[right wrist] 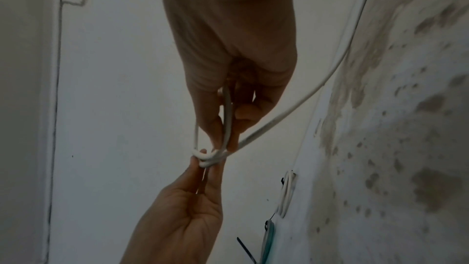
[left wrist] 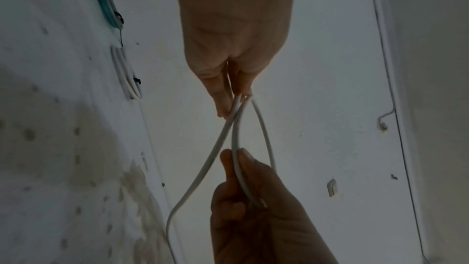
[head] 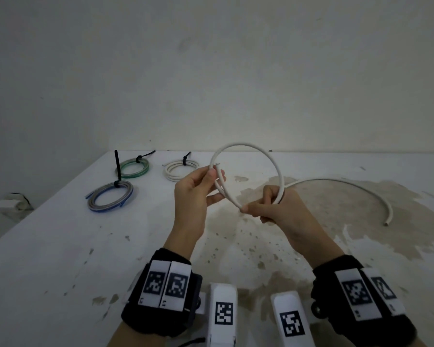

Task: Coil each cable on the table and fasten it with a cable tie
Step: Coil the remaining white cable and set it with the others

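Observation:
A loose white cable [head: 246, 145] rises in one round loop above the table, between my two hands. My left hand [head: 214, 176] pinches the loop's crossing strands near the cut end, thumb on top; the left wrist view shows its fingertips [left wrist: 223, 105] closed on the strands [left wrist: 237, 136]. My right hand [head: 251, 210] grips the lower part of the loop in curled fingers, also seen as my right hand [right wrist: 225, 138] around the cable [right wrist: 291, 107]. The cable's tail [head: 361, 190] lies curved on the table to the right, ending at a cut tip.
Three tied coils lie at the back left: a green coil [head: 133, 167], a white coil [head: 181, 169] and a blue coil [head: 110, 196], each with a black tie. The stained white table [head: 60, 259] meets a wall behind; its left edge drops off.

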